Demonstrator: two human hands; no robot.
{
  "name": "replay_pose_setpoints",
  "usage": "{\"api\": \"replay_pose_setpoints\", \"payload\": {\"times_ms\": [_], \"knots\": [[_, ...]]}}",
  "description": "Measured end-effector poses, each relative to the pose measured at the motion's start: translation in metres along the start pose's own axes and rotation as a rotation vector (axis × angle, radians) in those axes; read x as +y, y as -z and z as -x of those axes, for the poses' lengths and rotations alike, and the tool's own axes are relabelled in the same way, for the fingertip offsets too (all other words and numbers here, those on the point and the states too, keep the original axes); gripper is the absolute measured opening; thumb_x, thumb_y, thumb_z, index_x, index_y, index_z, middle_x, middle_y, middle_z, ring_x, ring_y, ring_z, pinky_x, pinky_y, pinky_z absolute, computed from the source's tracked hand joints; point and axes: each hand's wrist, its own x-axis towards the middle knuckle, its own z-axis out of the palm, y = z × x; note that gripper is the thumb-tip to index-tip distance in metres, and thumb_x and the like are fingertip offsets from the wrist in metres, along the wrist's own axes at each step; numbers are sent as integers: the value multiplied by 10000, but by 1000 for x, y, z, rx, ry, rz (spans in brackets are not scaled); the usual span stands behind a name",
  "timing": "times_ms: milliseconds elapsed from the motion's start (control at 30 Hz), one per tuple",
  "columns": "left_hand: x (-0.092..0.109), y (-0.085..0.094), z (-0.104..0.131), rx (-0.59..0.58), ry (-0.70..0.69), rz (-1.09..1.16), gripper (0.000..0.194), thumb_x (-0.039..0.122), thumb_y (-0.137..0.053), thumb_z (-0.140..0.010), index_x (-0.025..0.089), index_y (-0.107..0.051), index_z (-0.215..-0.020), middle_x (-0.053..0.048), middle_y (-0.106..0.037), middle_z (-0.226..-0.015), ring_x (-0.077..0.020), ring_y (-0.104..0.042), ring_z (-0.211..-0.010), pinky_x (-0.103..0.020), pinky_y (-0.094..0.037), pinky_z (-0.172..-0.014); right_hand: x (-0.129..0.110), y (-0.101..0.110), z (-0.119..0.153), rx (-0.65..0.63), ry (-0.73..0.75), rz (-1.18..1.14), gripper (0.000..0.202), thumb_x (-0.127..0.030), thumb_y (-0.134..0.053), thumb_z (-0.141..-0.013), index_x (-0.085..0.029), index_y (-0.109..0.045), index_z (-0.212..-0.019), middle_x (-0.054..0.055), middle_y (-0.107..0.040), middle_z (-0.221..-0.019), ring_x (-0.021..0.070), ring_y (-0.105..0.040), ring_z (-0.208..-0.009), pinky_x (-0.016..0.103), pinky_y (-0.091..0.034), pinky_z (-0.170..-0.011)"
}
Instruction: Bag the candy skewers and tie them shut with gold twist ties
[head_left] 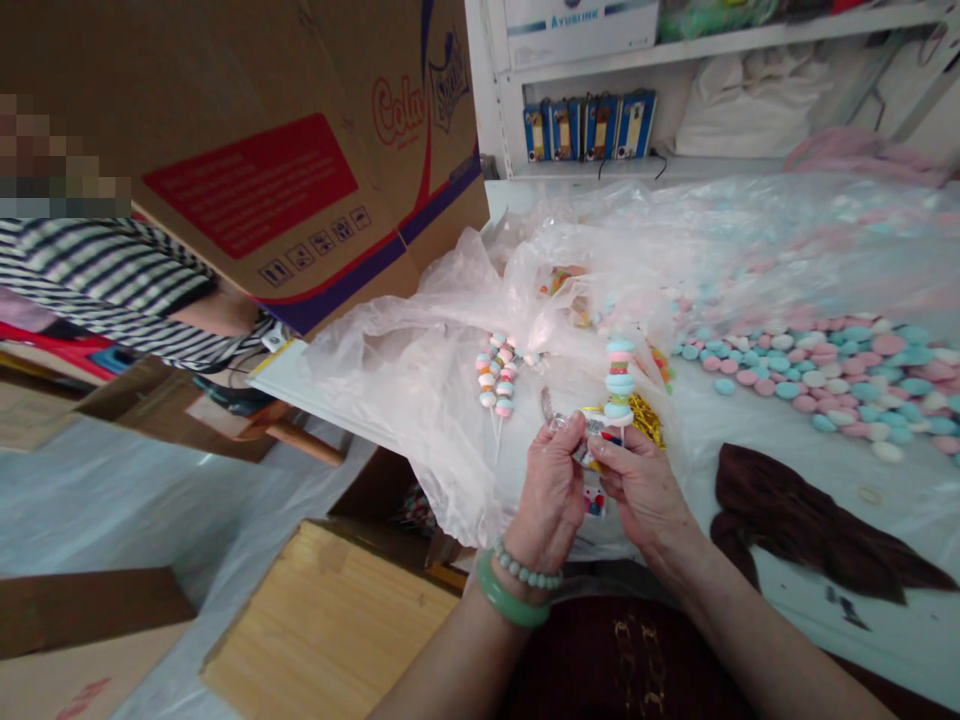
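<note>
Close together over the table, both my hands work at a small crinkled silvery wrapper [589, 428]. My left hand [553, 480] is closed, pinching the wrapper between thumb and fingers. In my right hand [643, 488] a marshmallow skewer [619, 380] stands upright, its blue, pink and green pieces above the fingers and its white stick between them. The right thumb also meets the wrapper's edge. Just behind that hand is a bunch of gold twist ties [646, 420]. Left of my hands, several finished-looking skewers [496, 375] lie on clear plastic sheeting [427, 400].
Loose pink, blue and white marshmallows [840, 375] cover the right side of the table. A dark brown cloth [810, 515] lies nearer me. A large cardboard box [300, 130] stands at the left, with a person in a striped shirt [112, 280] beside it. Shelves [720, 45] line the back.
</note>
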Motion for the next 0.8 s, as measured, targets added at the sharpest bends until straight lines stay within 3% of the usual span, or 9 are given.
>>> {"api": "replay_pose_setpoints", "payload": {"times_ms": [133,333,567,667,800], "knots": [[12,12,-6,26,15,-5,300,373,-792,-640,135,-645,-749,-17,-681,-740,-122,-617,-641,-258,-483,-661,0,11,-5,36,-28,43,338,-353,-798,-538,-149,-635,-753,-74,-470,-511,10,-216,-378,183,-95,-359],[21,27,-15,86,27,-50,248,253,-818,-605,118,-622,-677,3,-635,-632,-94,-582,-566,-237,-462,-612,7,16,-5,40,-22,78,337,-398,-784,-561,-152,-596,-695,-78,-428,-481,23,-247,-391,189,-110,-373],[15,23,-15,174,-135,-118,297,359,-747,-698,145,-561,-611,35,-543,-551,-71,-483,-495,-216,-388,-515,5,9,-3,30,-5,126,339,-413,-777,-546,-158,-578,-644,-82,-418,-468,21,-215,-386,199,-103,-360],[16,20,-15,209,-232,-107,262,325,-744,-700,155,-558,-627,43,-551,-584,-66,-494,-521,-203,-400,-535,5,12,-8,56,-3,100,331,-380,-787,-531,-165,-558,-635,-98,-379,-446,21,-220,-371,191,-98,-349],[16,18,-17,239,-195,-31,207,266,-750,-691,159,-573,-680,41,-588,-643,-75,-542,-571,-207,-446,-598,7,15,-12,96,9,54,317,-358,-777,-573,-178,-520,-622,-112,-328,-415,23,-213,-353,180,-107,-334]]}}
